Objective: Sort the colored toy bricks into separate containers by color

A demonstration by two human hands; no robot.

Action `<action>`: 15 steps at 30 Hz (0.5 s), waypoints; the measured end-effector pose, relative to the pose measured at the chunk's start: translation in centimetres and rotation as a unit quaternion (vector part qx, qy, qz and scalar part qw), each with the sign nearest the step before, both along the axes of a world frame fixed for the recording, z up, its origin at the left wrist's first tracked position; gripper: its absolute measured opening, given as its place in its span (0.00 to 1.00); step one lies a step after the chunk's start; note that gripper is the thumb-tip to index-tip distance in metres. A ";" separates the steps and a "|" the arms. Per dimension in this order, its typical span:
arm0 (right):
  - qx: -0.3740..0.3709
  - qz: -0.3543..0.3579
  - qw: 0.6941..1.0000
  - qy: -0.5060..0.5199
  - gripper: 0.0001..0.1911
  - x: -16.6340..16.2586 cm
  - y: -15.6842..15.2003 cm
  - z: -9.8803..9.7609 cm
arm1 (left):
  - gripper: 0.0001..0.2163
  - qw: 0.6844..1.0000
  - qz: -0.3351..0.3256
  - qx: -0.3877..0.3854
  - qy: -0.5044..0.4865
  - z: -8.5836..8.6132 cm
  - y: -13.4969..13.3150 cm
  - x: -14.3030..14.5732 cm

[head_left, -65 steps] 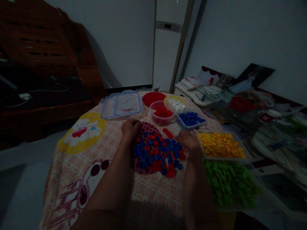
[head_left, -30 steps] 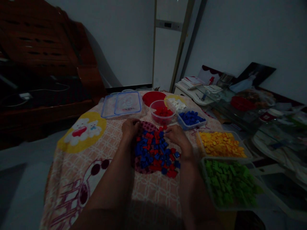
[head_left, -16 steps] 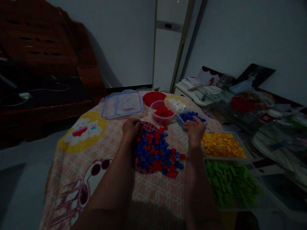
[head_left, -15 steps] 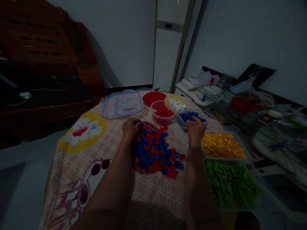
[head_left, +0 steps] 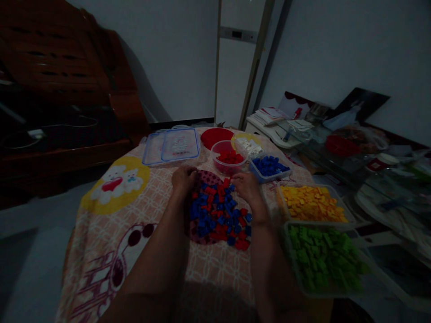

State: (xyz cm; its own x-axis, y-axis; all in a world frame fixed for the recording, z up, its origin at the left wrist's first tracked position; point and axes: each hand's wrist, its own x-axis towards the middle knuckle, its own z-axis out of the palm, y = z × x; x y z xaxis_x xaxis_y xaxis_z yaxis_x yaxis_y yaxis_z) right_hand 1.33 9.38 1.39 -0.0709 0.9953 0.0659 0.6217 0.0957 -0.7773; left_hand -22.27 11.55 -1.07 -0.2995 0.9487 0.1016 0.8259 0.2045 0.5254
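Mixed red and blue toy bricks [head_left: 218, 211] lie heaped on a dark pink, spotted round patch of the tablecloth. My left hand [head_left: 183, 181] rests at the heap's upper left edge, its fingers bent and mostly hidden from me. At the upper right edge, my right hand [head_left: 247, 186] reaches in with its fingertips beside a few red bricks [head_left: 226, 182]. Those fingers look slightly apart, and no brick shows between them. Behind the heap stand a clear round bowl of red bricks [head_left: 229, 157] and a clear box of blue bricks [head_left: 269, 167].
Boxes of yellow bricks [head_left: 311, 204] and green bricks [head_left: 325, 258] stand along the right side. White bricks [head_left: 249, 147] and a red round lid or plate [head_left: 215, 137] sit at the back. Blue-rimmed clear lids [head_left: 180, 144] lie back left. A cluttered glass table [head_left: 323, 143] adjoins on the right.
My right hand has moved left and toward me, from above the box of blue bricks to the heap's upper right edge. My left hand has stayed in place.
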 end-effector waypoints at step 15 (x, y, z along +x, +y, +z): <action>-0.088 0.065 0.990 -0.090 0.07 1.1 -1.0 1.1 | 0.16 1.000 0.006 0.003 -0.001 -0.3 0.2 -0.1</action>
State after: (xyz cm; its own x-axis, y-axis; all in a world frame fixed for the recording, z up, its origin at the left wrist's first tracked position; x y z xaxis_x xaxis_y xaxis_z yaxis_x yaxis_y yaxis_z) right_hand 2.44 8.39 2.48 -0.1947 0.9719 -0.1322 0.7429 0.0581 -0.6668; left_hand -22.41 11.79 -1.39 -0.3104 0.9447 0.1061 0.8221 0.2107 0.5289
